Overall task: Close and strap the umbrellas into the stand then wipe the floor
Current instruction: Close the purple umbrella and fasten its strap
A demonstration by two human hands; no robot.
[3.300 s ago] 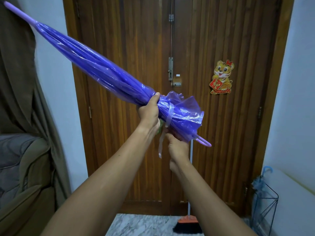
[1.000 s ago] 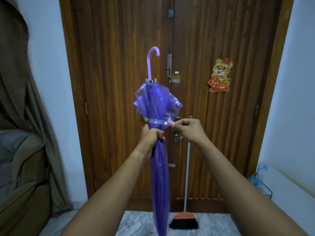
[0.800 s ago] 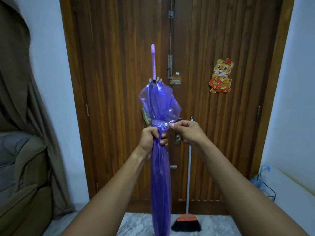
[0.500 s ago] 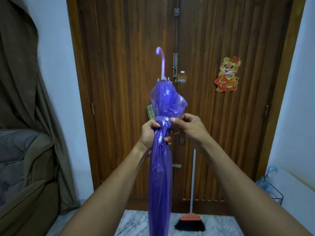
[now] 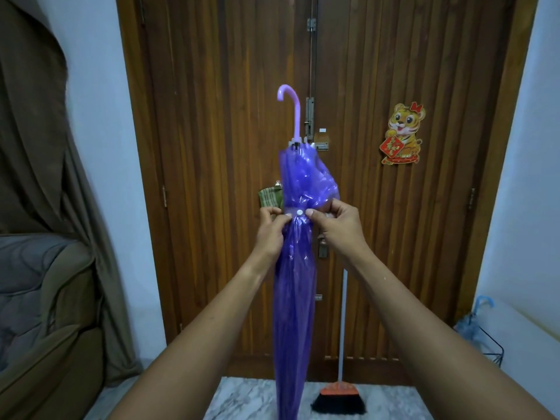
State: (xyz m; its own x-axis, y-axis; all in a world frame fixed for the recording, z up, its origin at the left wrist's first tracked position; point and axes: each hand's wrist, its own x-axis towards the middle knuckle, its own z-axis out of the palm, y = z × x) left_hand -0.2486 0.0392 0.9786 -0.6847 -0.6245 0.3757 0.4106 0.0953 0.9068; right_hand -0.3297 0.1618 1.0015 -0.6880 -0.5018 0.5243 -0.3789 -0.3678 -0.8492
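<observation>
Umbrella (image 5: 294, 283) upright mid-frame, hook (image 5: 289, 107) pointing 12 o'clock. Left hand (image 5: 268, 227), right hand (image 5: 336, 228) both pinching strap (image 5: 291, 211) at snap (image 5: 300, 211). Risk: snap popping (folds (image 5: 306, 177) bulging above), umbrella sliding down. Stand (image 5: 485, 350) sitting at 4 o'clock.

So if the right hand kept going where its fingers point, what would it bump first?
The strap on the umbrella: the right hand pinches it beside the snap. Straight past that, probably the left hand.

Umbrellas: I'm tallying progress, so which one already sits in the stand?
The light blue umbrella, in the wire stand; left hand and right hand hold the purple umbrella.
</observation>
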